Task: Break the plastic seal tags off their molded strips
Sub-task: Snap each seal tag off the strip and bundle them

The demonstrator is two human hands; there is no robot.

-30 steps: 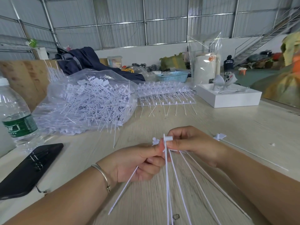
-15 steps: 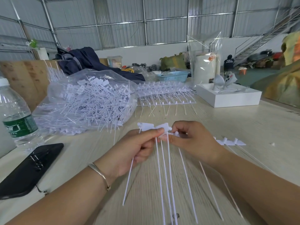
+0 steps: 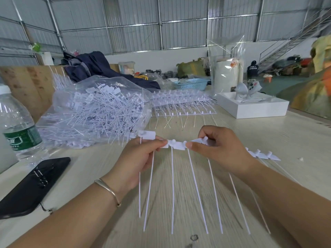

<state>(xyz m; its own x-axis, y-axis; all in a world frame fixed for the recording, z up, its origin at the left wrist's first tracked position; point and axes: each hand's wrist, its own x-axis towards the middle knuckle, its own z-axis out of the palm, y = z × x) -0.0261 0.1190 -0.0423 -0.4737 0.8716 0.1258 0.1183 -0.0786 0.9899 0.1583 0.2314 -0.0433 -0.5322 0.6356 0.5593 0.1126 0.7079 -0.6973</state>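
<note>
White tag strip (image 3: pixel 176 145) stretched between left hand (image 3: pixel 141 158) and right hand (image 3: pixel 217 149).

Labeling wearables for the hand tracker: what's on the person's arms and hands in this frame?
Both forearms are bare, with no sleeves and no gloves in view. The left hand side has a thin plain metal bangle at the wrist, open-ended, with no markings visible. The right hand and its wrist carry nothing: no watch, ring or band visible.

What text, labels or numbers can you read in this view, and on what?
None can be read.
Water bottle: white print on its green label, too blurred.
Dark garment far back: pale lettering, too small.
Seal tags held in both hands: no print visible.
</note>
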